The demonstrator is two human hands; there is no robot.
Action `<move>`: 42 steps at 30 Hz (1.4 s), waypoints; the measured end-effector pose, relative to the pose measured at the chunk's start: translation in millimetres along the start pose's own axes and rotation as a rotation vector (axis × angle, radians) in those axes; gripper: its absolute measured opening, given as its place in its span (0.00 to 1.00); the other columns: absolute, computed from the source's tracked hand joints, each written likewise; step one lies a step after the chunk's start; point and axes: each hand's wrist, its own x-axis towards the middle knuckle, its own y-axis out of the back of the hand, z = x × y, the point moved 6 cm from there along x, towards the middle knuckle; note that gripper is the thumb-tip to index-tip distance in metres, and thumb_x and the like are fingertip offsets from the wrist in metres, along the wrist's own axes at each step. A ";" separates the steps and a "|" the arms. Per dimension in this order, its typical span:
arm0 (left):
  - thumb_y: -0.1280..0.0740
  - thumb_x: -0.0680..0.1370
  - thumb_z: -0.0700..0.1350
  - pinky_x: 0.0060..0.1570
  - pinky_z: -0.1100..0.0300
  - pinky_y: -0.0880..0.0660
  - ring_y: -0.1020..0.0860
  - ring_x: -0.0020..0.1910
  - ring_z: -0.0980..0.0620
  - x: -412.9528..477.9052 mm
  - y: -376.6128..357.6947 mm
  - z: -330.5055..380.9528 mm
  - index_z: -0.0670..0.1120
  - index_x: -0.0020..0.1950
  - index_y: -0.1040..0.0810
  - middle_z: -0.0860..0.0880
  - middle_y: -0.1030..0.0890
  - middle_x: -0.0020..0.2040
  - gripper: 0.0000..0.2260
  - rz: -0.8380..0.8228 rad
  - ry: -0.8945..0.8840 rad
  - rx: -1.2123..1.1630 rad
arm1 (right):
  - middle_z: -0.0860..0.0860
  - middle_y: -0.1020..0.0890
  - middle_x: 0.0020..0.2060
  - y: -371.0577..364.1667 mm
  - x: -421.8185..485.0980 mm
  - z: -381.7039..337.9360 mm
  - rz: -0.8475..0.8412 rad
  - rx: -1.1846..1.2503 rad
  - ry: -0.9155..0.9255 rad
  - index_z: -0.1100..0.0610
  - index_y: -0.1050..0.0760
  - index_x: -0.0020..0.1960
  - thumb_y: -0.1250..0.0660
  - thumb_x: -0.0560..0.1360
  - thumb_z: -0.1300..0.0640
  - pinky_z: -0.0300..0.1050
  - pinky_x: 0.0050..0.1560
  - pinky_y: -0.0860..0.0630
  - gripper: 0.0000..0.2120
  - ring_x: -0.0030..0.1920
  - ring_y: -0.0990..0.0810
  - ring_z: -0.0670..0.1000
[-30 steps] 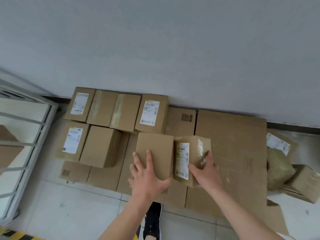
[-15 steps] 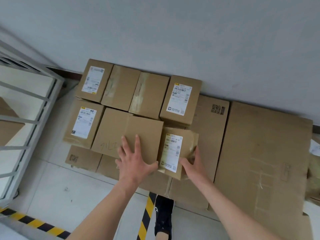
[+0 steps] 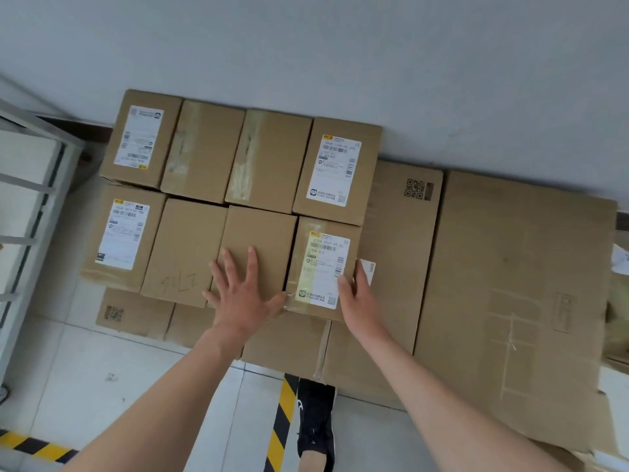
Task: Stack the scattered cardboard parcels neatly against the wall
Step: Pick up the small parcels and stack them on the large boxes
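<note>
Eight brown cardboard parcels (image 3: 262, 206) lie flat in two tight rows of four, the back row (image 3: 238, 151) touching the wall, the front row (image 3: 218, 250) butted against it. Four carry white shipping labels (image 3: 335, 170); the rest are plain or taped.

Bare forearms; black lace-up shoe (image 3: 316, 424)
</note>
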 end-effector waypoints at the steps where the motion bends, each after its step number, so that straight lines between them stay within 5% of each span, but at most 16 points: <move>1: 0.38 0.72 0.71 0.69 0.27 0.55 0.69 0.75 0.38 -2.1 0.7 -1.0 0.57 0.78 0.67 0.43 0.70 0.77 0.48 0.004 0.001 0.015 | 0.43 0.28 0.70 1.1 0.0 -0.5 -0.034 -0.017 0.002 0.44 0.51 0.80 0.46 0.83 0.46 0.52 0.67 0.28 0.27 0.65 0.25 0.47; 6: 0.42 0.70 0.75 0.71 0.30 0.58 0.68 0.76 0.42 -25.2 1.8 40.4 0.56 0.79 0.64 0.42 0.65 0.79 0.48 0.057 -0.033 -0.006 | 0.46 0.43 0.79 36.2 -12.1 1.5 -0.096 -0.016 -0.068 0.46 0.60 0.80 0.44 0.80 0.37 0.46 0.72 0.42 0.37 0.76 0.40 0.50; 12: 0.40 0.74 0.69 0.74 0.36 0.58 0.65 0.78 0.45 -73.0 -35.8 223.4 0.55 0.80 0.61 0.44 0.62 0.80 0.44 0.062 -0.204 -0.033 | 0.42 0.39 0.77 196.2 -48.9 37.4 0.125 -0.066 -0.031 0.40 0.52 0.79 0.48 0.78 0.33 0.49 0.70 0.41 0.32 0.74 0.37 0.48; 15: 0.43 0.74 0.71 0.74 0.37 0.60 0.65 0.77 0.45 -102.4 -75.8 335.3 0.55 0.79 0.65 0.44 0.63 0.80 0.44 0.003 -0.322 0.001 | 0.43 0.25 0.66 308.2 -81.1 75.6 0.271 -0.114 -0.043 0.44 0.45 0.79 0.46 0.81 0.39 0.39 0.58 0.34 0.28 0.62 0.24 0.45; 18: 0.47 0.72 0.74 0.74 0.36 0.59 0.64 0.78 0.44 -134.7 -119.2 438.0 0.56 0.78 0.66 0.45 0.62 0.80 0.45 -0.040 -0.465 0.045 | 0.37 0.25 0.52 410.3 -113.7 119.7 0.393 -0.068 -0.100 0.47 0.37 0.75 0.43 0.81 0.45 0.36 0.48 0.31 0.23 0.56 0.22 0.45; 20: 0.44 0.72 0.73 0.73 0.34 0.58 0.61 0.78 0.43 -152.3 -147.6 497.8 0.56 0.79 0.64 0.43 0.59 0.80 0.45 -0.070 -0.536 0.071 | 0.35 0.24 0.59 466.8 -131.0 149.2 0.456 -0.044 -0.117 0.48 0.36 0.75 0.42 0.81 0.47 0.37 0.56 0.28 0.23 0.65 0.26 0.47; 23: 0.40 0.73 0.71 0.73 0.34 0.56 0.58 0.79 0.43 -165.1 -184.8 568.5 0.56 0.79 0.61 0.41 0.54 0.80 0.45 -0.097 -0.626 0.122 | 0.48 0.28 0.71 530.8 -143.0 189.4 0.492 -0.109 -0.146 0.52 0.37 0.76 0.41 0.81 0.50 0.48 0.68 0.31 0.24 0.70 0.30 0.50; 27: 0.35 0.71 0.70 0.72 0.35 0.56 0.57 0.79 0.43 -154.4 -225.8 648.3 0.55 0.80 0.59 0.44 0.53 0.81 0.48 -0.168 -0.793 0.253 | 0.51 0.30 0.72 599.9 -126.6 227.6 0.468 -0.316 -0.133 0.51 0.37 0.76 0.39 0.79 0.53 0.49 0.63 0.30 0.26 0.69 0.30 0.54; 32: 0.35 0.64 0.76 0.72 0.42 0.40 0.45 0.77 0.43 -99.0 -250.8 716.2 0.53 0.80 0.51 0.46 0.43 0.79 0.53 -0.222 -0.816 0.351 | 0.52 0.32 0.73 652.8 -37.1 238.0 0.425 -0.682 0.008 0.48 0.40 0.76 0.37 0.76 0.55 0.54 0.68 0.36 0.30 0.72 0.36 0.56; 38: 0.38 0.44 0.84 0.73 0.36 0.48 0.59 0.79 0.45 -50.2 -281.5 735.1 0.60 0.78 0.65 0.49 0.60 0.80 0.70 -0.525 -0.748 0.608 | 0.59 0.61 0.78 642.4 103.6 242.7 0.097 -1.239 0.002 0.47 0.66 0.79 0.28 0.68 0.36 0.65 0.74 0.58 0.58 0.77 0.64 0.64; 42: 0.38 0.43 0.84 0.75 0.39 0.52 0.60 0.79 0.46 -41.8 -301.5 732.0 0.59 0.78 0.65 0.51 0.63 0.80 0.71 -0.622 -0.729 0.626 | 0.61 0.67 0.77 634.3 149.5 255.9 0.034 -1.440 0.004 0.48 0.72 0.77 0.29 0.69 0.36 0.70 0.73 0.59 0.59 0.75 0.67 0.67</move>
